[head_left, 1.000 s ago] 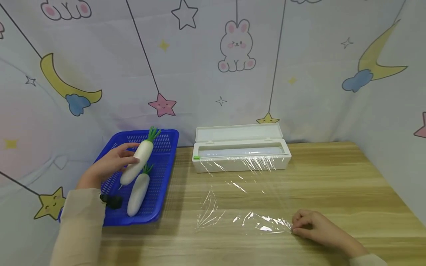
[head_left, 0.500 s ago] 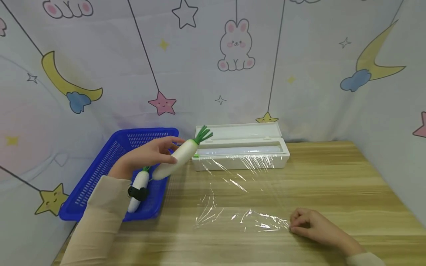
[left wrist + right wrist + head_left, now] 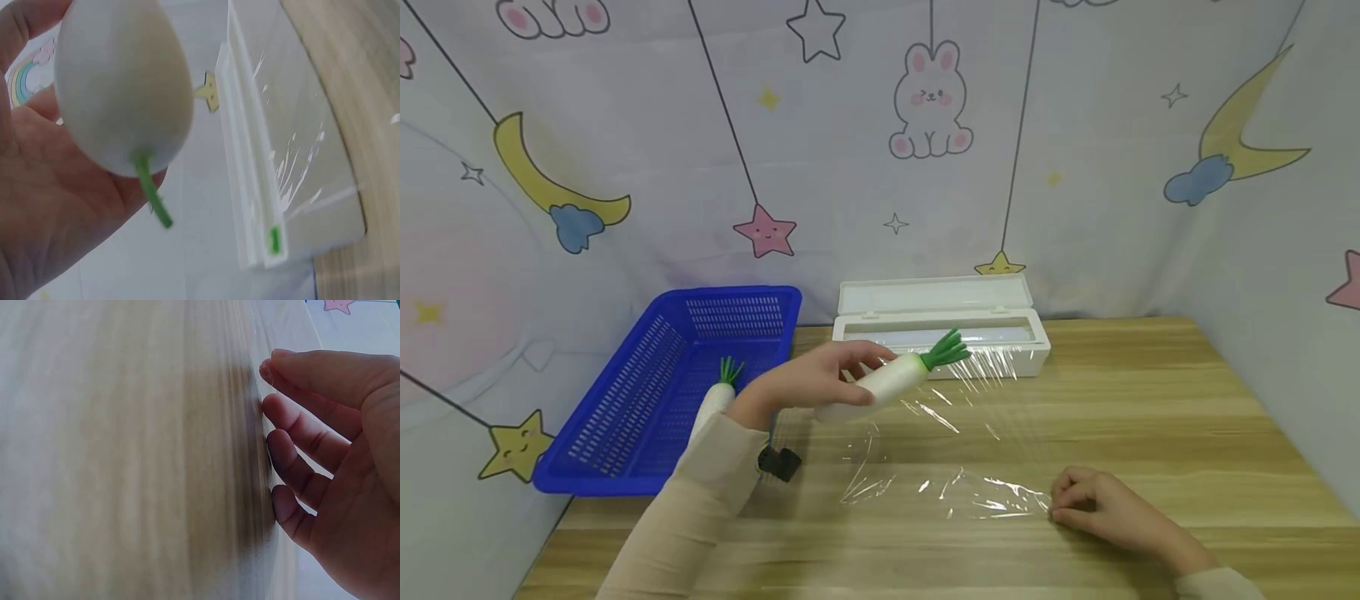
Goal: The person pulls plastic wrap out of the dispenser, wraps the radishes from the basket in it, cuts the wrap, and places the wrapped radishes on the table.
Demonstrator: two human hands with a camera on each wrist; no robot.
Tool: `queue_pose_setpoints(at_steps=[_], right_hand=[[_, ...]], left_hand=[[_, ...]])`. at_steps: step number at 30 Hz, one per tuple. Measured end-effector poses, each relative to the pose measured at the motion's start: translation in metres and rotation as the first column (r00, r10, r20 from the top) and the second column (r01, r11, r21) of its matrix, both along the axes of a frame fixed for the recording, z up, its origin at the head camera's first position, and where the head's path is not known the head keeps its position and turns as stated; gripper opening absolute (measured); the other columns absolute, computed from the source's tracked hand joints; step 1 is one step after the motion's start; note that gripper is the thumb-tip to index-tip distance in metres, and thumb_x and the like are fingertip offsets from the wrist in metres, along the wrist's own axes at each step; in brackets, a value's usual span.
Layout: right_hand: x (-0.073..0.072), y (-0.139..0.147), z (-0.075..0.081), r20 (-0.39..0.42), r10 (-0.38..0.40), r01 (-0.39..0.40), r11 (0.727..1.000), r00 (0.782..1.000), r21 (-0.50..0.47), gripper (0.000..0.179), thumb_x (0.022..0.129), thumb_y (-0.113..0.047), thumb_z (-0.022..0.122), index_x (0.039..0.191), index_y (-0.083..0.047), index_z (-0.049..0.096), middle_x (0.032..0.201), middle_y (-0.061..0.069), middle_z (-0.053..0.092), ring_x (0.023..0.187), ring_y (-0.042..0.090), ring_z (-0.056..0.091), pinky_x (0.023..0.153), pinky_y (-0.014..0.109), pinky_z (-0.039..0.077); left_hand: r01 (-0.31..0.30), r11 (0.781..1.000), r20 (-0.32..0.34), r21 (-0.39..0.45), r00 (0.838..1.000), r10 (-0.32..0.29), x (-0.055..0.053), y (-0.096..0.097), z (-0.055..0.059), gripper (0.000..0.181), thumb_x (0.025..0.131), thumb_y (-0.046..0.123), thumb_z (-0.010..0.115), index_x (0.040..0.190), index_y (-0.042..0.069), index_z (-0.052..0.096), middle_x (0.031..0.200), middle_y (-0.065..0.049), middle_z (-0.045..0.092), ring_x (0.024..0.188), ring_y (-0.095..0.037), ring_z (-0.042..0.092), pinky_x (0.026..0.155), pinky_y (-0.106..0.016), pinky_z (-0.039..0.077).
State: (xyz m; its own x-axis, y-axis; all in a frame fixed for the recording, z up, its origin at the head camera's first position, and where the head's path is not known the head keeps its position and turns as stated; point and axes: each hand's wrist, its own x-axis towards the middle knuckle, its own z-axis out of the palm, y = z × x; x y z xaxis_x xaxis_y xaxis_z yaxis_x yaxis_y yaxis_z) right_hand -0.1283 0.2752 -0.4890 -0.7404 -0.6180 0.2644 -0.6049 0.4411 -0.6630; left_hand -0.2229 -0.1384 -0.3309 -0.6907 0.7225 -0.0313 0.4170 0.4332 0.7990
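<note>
In the head view my left hand (image 3: 820, 379) grips a white radish (image 3: 891, 382) with green stalks, held tilted above a sheet of plastic wrap (image 3: 936, 425). The left wrist view shows the radish (image 3: 125, 87) close up, its thin green tail toward the camera, fingers around its far side. My right hand (image 3: 1108, 508) pinches the near right corner of the wrap between thumb and forefinger. In the right wrist view that hand (image 3: 337, 437) has its other fingers loosely bent by the wooden table. The wrap stretches from a white dispenser box (image 3: 992, 360) whose lid stands up.
A blue plastic basket (image 3: 625, 417) stands on the left of the wooden table (image 3: 1150, 400). A second white radish (image 3: 711, 408) lies in it, partly hidden by the left sleeve. A patterned cloth (image 3: 850, 150) hangs behind the table and at both sides.
My left hand has carried the radish out of the basket, rightward over the plastic wrap. The right hand has stayed at the wrap's corner.
</note>
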Motion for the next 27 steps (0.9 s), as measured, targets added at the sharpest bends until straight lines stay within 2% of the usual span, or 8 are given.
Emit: queue_pose_setpoints(at_steps=[5,10,16,21,27], right_hand=[[0.001,-0.001,0.003,0.01,-0.017,0.017,1.0,1.0,0.012,0.007,0.086,-0.01,0.071,0.086,-0.015,0.076,0.09,-0.007,0.059,0.085,0.001,0.052,0.071,0.022,0.046],[0.001,-0.001,0.002,0.009,-0.025,0.025,0.999,1.0,0.023,0.005,0.086,-0.012,0.072,0.084,-0.016,0.075,0.09,-0.008,0.059,0.084,0.001,0.052,0.071,0.022,0.045],[0.001,-0.002,0.002,-0.004,-0.025,0.025,0.999,1.0,0.028,0.006,0.085,-0.012,0.072,0.082,-0.016,0.075,0.089,-0.008,0.059,0.084,0.001,0.052,0.07,0.022,0.045],[0.0,-0.001,0.001,-0.006,-0.018,0.018,1.0,1.0,0.022,0.006,0.085,-0.011,0.072,0.083,-0.016,0.075,0.089,-0.008,0.058,0.084,0.0,0.052,0.071,0.022,0.046],[0.0,-0.003,0.001,-0.028,-0.006,0.006,1.0,1.0,-0.002,0.007,0.085,-0.01,0.072,0.083,-0.016,0.074,0.089,-0.007,0.058,0.083,0.001,0.053,0.07,0.021,0.046]], left_hand=[[0.023,1.0,-0.05,0.001,0.998,-0.023,0.007,0.024,-0.02,0.054,0.081,0.012,0.068,0.134,0.008,0.055,0.108,-0.007,0.064,0.093,-0.017,0.059,0.073,-0.028,0.05],[0.036,0.999,-0.048,-0.027,0.998,-0.037,0.008,0.039,-0.045,0.055,0.08,0.014,0.068,0.133,0.01,0.057,0.11,-0.005,0.063,0.093,-0.017,0.057,0.07,-0.025,0.049],[0.085,0.995,-0.1,-0.043,0.991,-0.089,0.006,0.053,-0.072,0.053,0.078,0.011,0.069,0.13,0.009,0.059,0.113,-0.005,0.064,0.098,-0.014,0.057,0.08,-0.025,0.046],[0.087,0.993,-0.09,-0.077,0.992,-0.094,0.004,0.063,-0.086,0.051,0.077,0.009,0.07,0.127,0.007,0.06,0.113,-0.005,0.064,0.099,-0.012,0.055,0.083,-0.024,0.045],[0.091,0.989,-0.058,-0.115,0.993,-0.099,0.002,0.068,-0.093,0.051,0.077,0.008,0.069,0.127,0.006,0.06,0.116,-0.007,0.064,0.095,-0.012,0.053,0.084,-0.025,0.044]])
